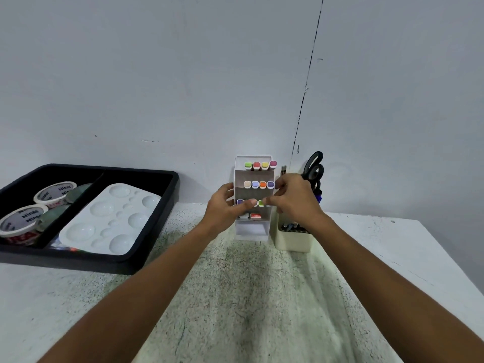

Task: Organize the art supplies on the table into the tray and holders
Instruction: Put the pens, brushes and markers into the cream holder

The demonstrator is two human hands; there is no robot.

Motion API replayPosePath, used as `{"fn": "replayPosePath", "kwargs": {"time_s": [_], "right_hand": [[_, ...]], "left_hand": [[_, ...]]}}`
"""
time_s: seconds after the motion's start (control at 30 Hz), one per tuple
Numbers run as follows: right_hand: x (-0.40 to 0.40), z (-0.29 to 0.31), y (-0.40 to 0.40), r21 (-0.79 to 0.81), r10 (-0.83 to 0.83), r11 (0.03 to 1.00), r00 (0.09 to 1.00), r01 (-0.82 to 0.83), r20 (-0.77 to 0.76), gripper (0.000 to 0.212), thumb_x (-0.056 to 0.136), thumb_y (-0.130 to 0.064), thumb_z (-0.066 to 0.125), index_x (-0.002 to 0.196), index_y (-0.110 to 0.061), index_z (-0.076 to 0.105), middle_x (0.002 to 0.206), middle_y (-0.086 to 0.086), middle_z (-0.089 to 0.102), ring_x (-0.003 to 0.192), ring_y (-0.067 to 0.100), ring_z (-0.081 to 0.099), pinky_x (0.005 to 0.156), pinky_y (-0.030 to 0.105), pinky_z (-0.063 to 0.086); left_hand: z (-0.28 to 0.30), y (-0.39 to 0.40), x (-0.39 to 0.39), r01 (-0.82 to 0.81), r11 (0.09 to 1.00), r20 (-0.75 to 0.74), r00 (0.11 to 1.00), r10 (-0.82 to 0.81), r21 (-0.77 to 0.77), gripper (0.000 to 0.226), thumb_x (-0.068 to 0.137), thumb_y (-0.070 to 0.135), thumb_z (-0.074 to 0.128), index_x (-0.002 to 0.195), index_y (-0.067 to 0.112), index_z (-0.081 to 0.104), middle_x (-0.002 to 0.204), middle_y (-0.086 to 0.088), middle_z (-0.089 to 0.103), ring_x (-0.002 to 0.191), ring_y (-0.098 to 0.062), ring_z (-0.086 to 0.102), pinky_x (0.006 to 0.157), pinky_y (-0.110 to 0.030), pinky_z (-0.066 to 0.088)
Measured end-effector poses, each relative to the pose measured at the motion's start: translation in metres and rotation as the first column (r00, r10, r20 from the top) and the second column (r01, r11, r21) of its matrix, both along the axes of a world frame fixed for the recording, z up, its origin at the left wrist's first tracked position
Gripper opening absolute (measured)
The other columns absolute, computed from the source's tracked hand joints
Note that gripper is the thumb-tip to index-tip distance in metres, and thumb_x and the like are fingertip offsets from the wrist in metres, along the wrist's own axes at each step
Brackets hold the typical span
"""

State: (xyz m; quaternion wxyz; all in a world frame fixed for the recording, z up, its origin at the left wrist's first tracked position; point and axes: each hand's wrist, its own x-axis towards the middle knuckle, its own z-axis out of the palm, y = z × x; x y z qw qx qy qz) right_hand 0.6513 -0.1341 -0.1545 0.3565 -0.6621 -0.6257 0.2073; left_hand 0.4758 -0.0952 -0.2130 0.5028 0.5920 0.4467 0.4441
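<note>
Head-worn view, forward and down over the table [262,297], near.

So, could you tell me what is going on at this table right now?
A person has both hands at a white marker rack by the wall. The left hand and the right hand meet at its third row of markers. A black tray already holds a paint palette and tape rolls.
</note>
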Motion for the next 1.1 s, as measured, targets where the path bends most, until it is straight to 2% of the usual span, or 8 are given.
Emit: {"fn": "replayPosePath", "kwargs": {"time_s": [0.07, 0.2, 0.4, 0.67, 0.8, 0.9, 1.03, 1.1], "right_hand": [[-0.001, 0.002, 0.001, -0.017, 0.001, 1.0, 1.0, 0.0, 0.02, 0.032, 0.072, -0.014, 0.084, 0.091, -0.007, 0.058, 0.083, 0.012, 0.065, 0.054, 0.017, 0.06, 0.059, 0.032, 0.054], [-0.002, 0.004, 0.002, -0.037, 0.009, 0.999, 1.0, -0.008, 0.02, 0.031, 0.073, -0.008, 0.083, 0.076, -0.011, 0.053, 0.076, 0.014, 0.064, 0.042, 0.017, 0.06, 0.05, 0.032, 0.053], [-0.003, 0.006, 0.001, -0.04, 0.022, 0.999, 0.999, -0.021, 0.037, 0.029, 0.074, -0.007, 0.082, 0.073, -0.009, 0.053, 0.068, 0.018, 0.065, 0.038, 0.017, 0.06, 0.047, 0.029, 0.049], [0.0, 0.012, -0.004, -0.015, 0.023, 1.0, 1.0, -0.022, 0.013, 0.023, 0.075, -0.011, 0.082, 0.076, -0.001, 0.061, 0.064, 0.017, 0.065, 0.038, 0.019, 0.061, 0.05, 0.031, 0.053], [0.02, 0.023, -0.011, 0.08, -0.006, 0.997, 0.995, 0.014, -0.096, 0.021, 0.077, -0.016, 0.08, 0.089, -0.008, 0.065, 0.071, 0.007, 0.068, 0.042, 0.013, 0.062, 0.045, 0.023, 0.049], [0.043, 0.024, -0.017, 0.167, 0.02, 0.986, 0.985, 0.009, -0.171, 0.018, 0.08, -0.006, 0.074, 0.097, -0.008, 0.068, 0.078, 0.004, 0.069, 0.056, 0.014, 0.066, 0.057, 0.024, 0.055], [0.076, 0.007, -0.024, 0.355, -0.106, 0.911, 0.949, 0.212, -0.296, 0.029, 0.082, 0.009, 0.058, 0.09, -0.017, 0.067, 0.085, 0.002, 0.069, 0.074, 0.021, 0.065, 0.072, 0.03, 0.055], [0.094, -0.013, -0.029, 0.368, -0.186, 0.873, 0.917, 0.319, -0.352, 0.034, 0.079, 0.014, 0.053, 0.093, -0.015, 0.065, 0.088, 0.0, 0.068, 0.082, 0.018, 0.065, 0.08, 0.032, 0.055]], "left_hand": [[0.002, 0.003, 0.001, -0.022, 1.0, 0.019, 1.0, 0.022, -0.005, 0.064, 0.072, 0.019, 0.084, 0.126, 0.009, 0.052, 0.117, -0.008, 0.066, 0.1, -0.022, 0.068, 0.071, -0.028, 0.058], [0.003, 0.009, -0.003, -0.004, 0.998, 0.044, 0.999, 0.006, -0.058, 0.075, 0.059, 0.025, 0.088, 0.124, 0.01, 0.052, 0.117, -0.008, 0.065, 0.098, -0.025, 0.069, 0.077, -0.042, 0.06], [0.005, 0.012, -0.003, 0.023, 0.997, 0.045, 0.999, -0.02, -0.067, 0.067, 0.067, 0.015, 0.086, 0.124, 0.01, 0.051, 0.117, -0.007, 0.063, 0.097, -0.023, 0.069, 0.068, -0.034, 0.06], [0.001, 0.011, -0.004, 0.026, 0.999, 0.038, 0.999, -0.025, -0.035, 0.079, 0.058, 0.033, 0.086, 0.126, 0.012, 0.051, 0.12, -0.006, 0.064, 0.098, -0.022, 0.069, 0.078, -0.041, 0.06], [-0.018, 0.001, -0.003, -0.002, 1.0, -0.012, 1.0, 0.002, 0.014, 0.08, 0.059, 0.052, 0.086, 0.125, 0.02, 0.053, 0.117, 0.001, 0.066, 0.101, -0.016, 0.067, 0.08, -0.034, 0.059], [-0.034, -0.01, 0.003, -0.037, 0.998, -0.042, 0.998, 0.039, 0.053, 0.074, 0.062, 0.045, 0.086, 0.124, 0.024, 0.051, 0.115, 0.01, 0.064, 0.104, -0.01, 0.062, 0.072, -0.019, 0.054], [-0.054, -0.017, 0.013, -0.08, 0.995, -0.044, 0.996, 0.082, 0.057, 0.08, 0.062, 0.03, 0.087, 0.13, 0.021, 0.047, 0.118, 0.007, 0.063, 0.104, -0.007, 0.061, 0.073, -0.018, 0.054], [-0.059, -0.022, 0.017, -0.1, 0.994, -0.033, 0.994, 0.102, 0.049, 0.074, 0.065, 0.015, 0.088, 0.125, 0.023, 0.045, 0.111, 0.014, 0.061, 0.094, 0.005, 0.062, 0.068, -0.012, 0.052]]}}
